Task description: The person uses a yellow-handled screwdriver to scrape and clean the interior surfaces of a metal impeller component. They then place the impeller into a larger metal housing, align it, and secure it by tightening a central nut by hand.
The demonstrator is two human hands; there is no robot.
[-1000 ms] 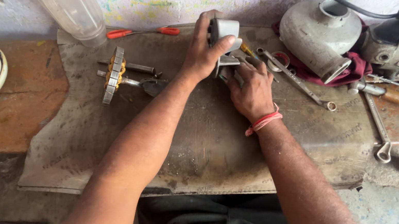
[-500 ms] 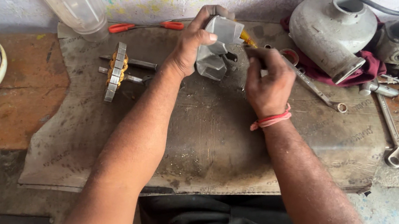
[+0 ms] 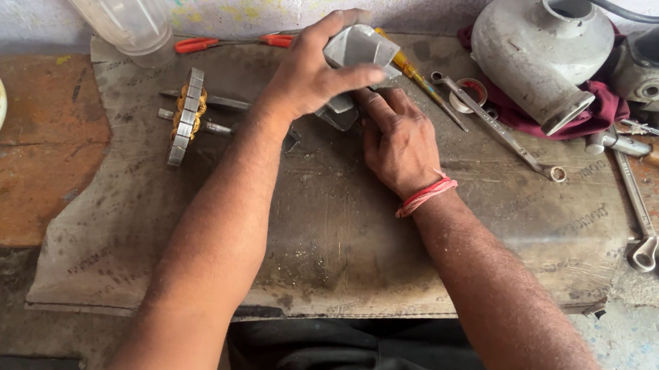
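A grey metal housing (image 3: 358,53) sits on the worktop (image 3: 356,240), gripped from above by the left hand (image 3: 311,71), whose fingers hide its near side. The right hand (image 3: 396,139) presses beside it, fingertips tucked beneath, their hold unclear. A yellow-handled screwdriver (image 3: 414,75) pokes out behind.

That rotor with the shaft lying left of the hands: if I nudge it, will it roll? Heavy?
The rotor looks like stacked metal with copper windings, so probably heavy for its size and stiff. Its round core and thin shaft suggest it could roll if pushed sideways across the flat mat.
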